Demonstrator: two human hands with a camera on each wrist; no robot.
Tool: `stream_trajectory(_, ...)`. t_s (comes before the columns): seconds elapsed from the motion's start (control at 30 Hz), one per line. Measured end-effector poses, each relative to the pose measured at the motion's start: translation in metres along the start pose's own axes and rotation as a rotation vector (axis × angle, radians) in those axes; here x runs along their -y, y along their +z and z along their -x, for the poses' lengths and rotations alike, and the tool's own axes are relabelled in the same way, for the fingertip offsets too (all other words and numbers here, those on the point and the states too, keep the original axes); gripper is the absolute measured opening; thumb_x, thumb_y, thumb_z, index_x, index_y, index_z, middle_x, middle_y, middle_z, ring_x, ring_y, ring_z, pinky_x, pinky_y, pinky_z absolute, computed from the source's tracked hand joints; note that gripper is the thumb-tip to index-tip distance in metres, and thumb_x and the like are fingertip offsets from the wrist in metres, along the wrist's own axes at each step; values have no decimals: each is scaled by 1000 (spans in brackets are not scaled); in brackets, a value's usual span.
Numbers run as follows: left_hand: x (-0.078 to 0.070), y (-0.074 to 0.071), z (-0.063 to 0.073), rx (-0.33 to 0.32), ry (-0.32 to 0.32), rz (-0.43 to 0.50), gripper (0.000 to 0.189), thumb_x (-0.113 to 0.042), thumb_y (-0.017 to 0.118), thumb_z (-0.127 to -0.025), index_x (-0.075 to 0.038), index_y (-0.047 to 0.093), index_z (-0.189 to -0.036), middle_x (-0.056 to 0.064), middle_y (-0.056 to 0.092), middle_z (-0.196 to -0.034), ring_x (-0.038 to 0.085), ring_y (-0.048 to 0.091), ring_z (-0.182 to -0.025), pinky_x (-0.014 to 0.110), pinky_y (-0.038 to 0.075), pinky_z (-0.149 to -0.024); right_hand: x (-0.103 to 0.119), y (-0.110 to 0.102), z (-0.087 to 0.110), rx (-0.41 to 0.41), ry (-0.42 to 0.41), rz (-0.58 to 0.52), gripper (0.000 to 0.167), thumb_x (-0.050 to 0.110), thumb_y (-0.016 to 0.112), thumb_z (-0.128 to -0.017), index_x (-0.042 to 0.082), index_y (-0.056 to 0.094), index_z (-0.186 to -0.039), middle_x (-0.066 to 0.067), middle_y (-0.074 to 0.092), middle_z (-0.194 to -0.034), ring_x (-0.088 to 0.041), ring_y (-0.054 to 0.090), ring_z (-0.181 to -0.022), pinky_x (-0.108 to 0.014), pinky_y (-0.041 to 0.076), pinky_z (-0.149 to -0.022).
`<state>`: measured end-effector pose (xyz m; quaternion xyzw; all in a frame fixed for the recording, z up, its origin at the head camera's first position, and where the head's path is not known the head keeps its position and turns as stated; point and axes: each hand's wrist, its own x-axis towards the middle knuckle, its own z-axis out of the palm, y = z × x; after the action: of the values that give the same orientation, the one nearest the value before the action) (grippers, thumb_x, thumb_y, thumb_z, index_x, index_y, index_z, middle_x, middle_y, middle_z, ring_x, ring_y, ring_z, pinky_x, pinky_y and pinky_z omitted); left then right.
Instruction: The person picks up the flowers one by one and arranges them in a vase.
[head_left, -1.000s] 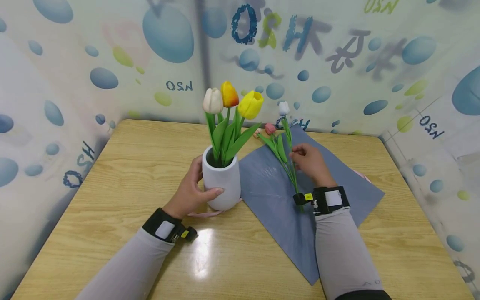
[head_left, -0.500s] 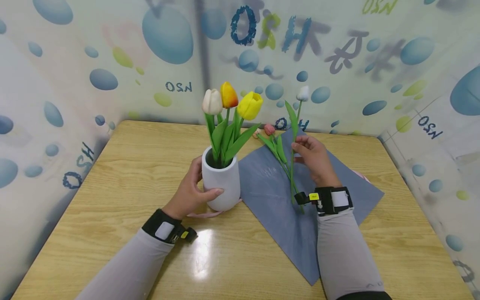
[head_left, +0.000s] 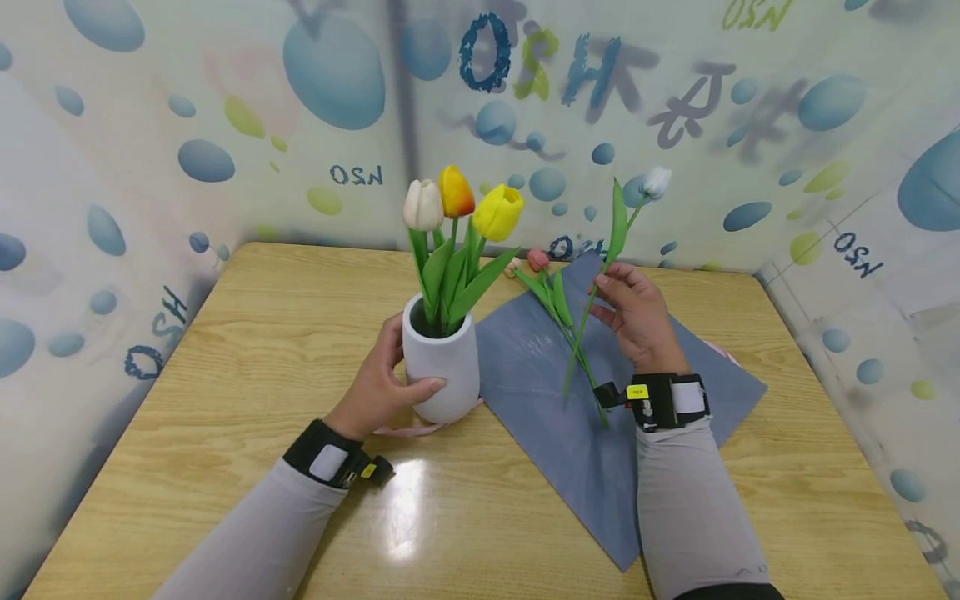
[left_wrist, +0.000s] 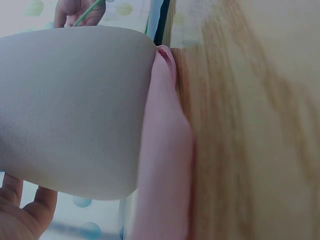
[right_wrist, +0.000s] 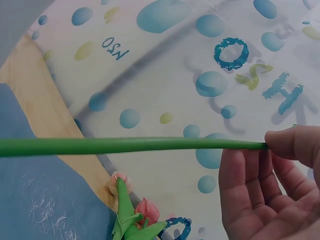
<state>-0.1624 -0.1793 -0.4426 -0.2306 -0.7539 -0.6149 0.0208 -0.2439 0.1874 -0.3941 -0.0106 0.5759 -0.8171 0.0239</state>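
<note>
My left hand (head_left: 390,379) grips a white vase (head_left: 442,375) from its left side, thumb across the front. In the vase stand a cream tulip (head_left: 423,206), an orange-red tulip (head_left: 456,192) and a yellow tulip (head_left: 498,212) with green leaves. My right hand (head_left: 637,317) pinches the stem of a white tulip (head_left: 656,183) between thumb and fingers, its bloom tilted up and to the right. In the right wrist view the green stem (right_wrist: 125,145) runs level out of the pinch. The left wrist view shows the vase wall (left_wrist: 75,110) close up, with left fingertips (left_wrist: 45,202) beneath.
Blue-grey wrapping paper (head_left: 540,392) lies on the wooden table (head_left: 300,333) right of the vase. On it rest tulips with green stems, one with a pink bloom (head_left: 537,260). A pink ribbon (left_wrist: 165,150) lies at the vase's foot. A patterned wall backs the table.
The white tulip has been lifted off the other stems and tilted, its bloom swinging up and right. My right hand has moved slightly right; my left hand stays on the vase.
</note>
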Motion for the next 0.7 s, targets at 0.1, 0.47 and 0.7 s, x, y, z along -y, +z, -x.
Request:
stream_trajectory(0.1, 0, 0, 0, 2, 0, 3, 92, -4, 81, -86, -23, 30, -159, 7, 48, -152, 14, 52, -132, 60, 38, -114, 1, 0, 0, -14, 0, -20, 11, 3, 56, -105, 13, 60, -102, 3, 71, -92, -9, 70, -86, -25, 62, -75)
stream_trajectory(0.47, -1, 1, 0, 0, -6, 11, 92, -1, 80, -85, -20, 30, -159, 7, 48, -152, 14, 51, -133, 59, 37, -114, 1, 0, 0, -36, -8, -106, 9, 3, 58, -104, 11, 60, -100, 2, 70, -92, -11, 69, -86, -27, 62, -74)
stream_trajectory(0.7, -1, 0, 0, 3, -3, 9, 92, -3, 81, -86, -22, 30, -159, 7, 48, -152, 13, 50, -134, 60, 36, -115, 2, 0, 0, -34, -15, -146, 11, 3, 59, -104, 12, 61, -96, 1, 71, -89, -12, 69, -84, -28, 63, -75)
